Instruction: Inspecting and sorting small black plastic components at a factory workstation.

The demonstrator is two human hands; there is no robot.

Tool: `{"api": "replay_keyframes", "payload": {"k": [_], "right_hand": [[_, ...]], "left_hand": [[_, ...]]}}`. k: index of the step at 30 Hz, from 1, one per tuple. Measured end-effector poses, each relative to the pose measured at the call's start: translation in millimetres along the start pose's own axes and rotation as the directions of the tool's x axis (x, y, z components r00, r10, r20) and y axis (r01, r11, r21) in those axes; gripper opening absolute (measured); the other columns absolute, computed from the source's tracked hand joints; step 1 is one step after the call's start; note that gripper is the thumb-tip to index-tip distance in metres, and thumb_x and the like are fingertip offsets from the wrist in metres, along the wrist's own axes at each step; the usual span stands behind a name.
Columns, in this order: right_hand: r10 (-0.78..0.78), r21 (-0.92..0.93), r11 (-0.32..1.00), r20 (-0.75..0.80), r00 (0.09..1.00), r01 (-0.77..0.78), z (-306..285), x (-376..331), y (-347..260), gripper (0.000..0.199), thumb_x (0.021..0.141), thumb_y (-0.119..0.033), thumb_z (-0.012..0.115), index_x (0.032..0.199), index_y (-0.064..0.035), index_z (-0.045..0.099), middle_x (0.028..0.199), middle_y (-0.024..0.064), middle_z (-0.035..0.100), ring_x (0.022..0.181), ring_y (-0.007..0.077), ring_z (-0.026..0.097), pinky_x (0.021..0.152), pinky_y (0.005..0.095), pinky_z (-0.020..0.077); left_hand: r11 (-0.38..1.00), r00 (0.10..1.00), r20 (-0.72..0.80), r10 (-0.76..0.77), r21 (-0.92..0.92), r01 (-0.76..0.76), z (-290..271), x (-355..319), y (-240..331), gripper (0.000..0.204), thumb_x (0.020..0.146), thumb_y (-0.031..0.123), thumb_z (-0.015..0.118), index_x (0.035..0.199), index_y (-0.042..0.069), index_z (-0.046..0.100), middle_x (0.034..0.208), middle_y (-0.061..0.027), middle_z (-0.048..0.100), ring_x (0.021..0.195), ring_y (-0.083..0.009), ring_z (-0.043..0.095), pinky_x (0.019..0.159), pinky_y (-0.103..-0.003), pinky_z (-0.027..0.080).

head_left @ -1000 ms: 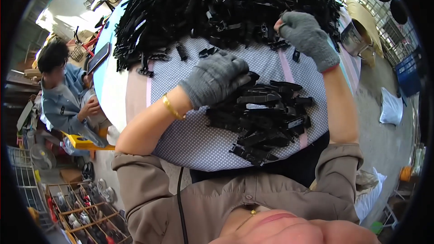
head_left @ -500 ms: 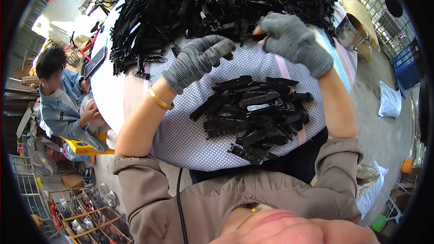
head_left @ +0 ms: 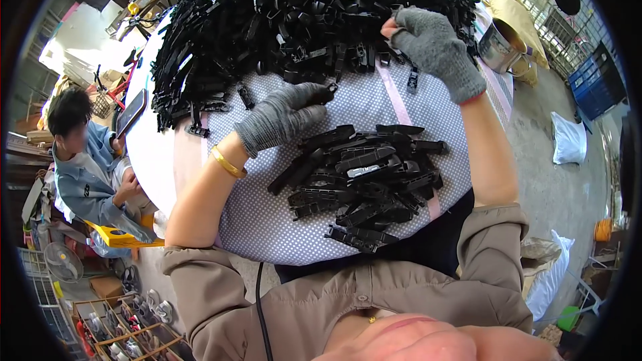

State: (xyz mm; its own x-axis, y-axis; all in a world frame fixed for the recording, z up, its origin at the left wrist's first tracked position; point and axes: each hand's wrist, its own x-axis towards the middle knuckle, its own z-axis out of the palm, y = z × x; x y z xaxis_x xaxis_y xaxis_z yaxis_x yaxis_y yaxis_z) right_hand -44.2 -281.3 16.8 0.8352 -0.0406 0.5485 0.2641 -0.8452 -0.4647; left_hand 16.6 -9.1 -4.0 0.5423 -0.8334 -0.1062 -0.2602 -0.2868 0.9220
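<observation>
Where dotted cloth (head_left: pixel 267 227) covers the round table | left hand (head_left: pixel 284 115) pinching black clip (head_left: pixel 328 91) | right hand (head_left: pixel 435 47) curled in pile (head_left: pixel 294 13)

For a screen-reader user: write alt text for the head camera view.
Two hands in grey gloves work over a round table covered in dotted cloth: the left hand holds a black plastic part beside a small pile of black plastic strips, while the right hand reaches into a much larger heap behind. Another person sits at left.

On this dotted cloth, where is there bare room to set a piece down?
Bare dotted cloth shows left of the small pile, beneath the left hand, and in a strip between small pile and big heap near the right hand. Both piles are crowded.
</observation>
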Motion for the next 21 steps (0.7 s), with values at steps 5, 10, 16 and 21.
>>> {"api": "replay_keyframes", "payload": {"k": [5,10,16,21], "right_hand": [[-0.032,-0.285,0.955,0.189,0.982,0.086,30.2,3.1,-5.0,0.019,0.076,-0.016,0.061,0.086,-0.001,0.062,0.081,0.0172,0.061,0.078,0.0327,0.061,0.07,0.0386,0.0496],[-0.021,-0.422,0.897,0.252,0.967,0.13,34.6,-6.7,0.7,0.02,0.073,-0.018,0.057,0.086,-0.0029,0.061,0.082,0.0192,0.059,0.079,0.0373,0.057,0.069,0.045,0.0464],[-0.044,-0.422,0.897,0.206,0.978,0.129,38.2,-14.8,-13.1,0.018,0.075,-0.018,0.059,0.086,-0.003,0.06,0.082,0.0175,0.057,0.08,0.0353,0.056,0.071,0.0434,0.044],[-0.047,-0.462,0.875,0.212,0.976,0.142,39.1,-16.4,-23.2,0.017,0.077,-0.016,0.059,0.086,-0.0018,0.06,0.082,0.0154,0.058,0.079,0.0341,0.056,0.07,0.0432,0.0437]], "left_hand": [[0.927,0.976,-0.031,0.216,0.321,-0.195,0.2,-10.6,-9.1,0.032,0.086,0.02,0.056,0.112,0.002,0.057,0.097,-0.0138,0.064,0.089,-0.0215,0.061,0.081,-0.032,0.047],[0.881,0.961,-0.069,0.269,0.421,-0.217,9.6,-0.7,-13.9,0.029,0.085,0.026,0.055,0.102,0.004,0.061,0.086,-0.0167,0.063,0.083,-0.0276,0.062,0.076,-0.036,0.047],[0.906,0.995,-0.058,0.078,0.421,-0.046,9.2,-5.8,-4.8,0.03,0.087,0.028,0.056,0.108,0.008,0.061,0.092,-0.0104,0.064,0.088,-0.0217,0.062,0.082,-0.033,0.048],[0.906,0.989,-0.127,0.071,0.422,-0.011,9.3,-6.0,-8.1,0.032,0.088,0.03,0.056,0.112,0.01,0.06,0.092,-0.0069,0.066,0.086,-0.0208,0.063,0.081,-0.033,0.05]]}}
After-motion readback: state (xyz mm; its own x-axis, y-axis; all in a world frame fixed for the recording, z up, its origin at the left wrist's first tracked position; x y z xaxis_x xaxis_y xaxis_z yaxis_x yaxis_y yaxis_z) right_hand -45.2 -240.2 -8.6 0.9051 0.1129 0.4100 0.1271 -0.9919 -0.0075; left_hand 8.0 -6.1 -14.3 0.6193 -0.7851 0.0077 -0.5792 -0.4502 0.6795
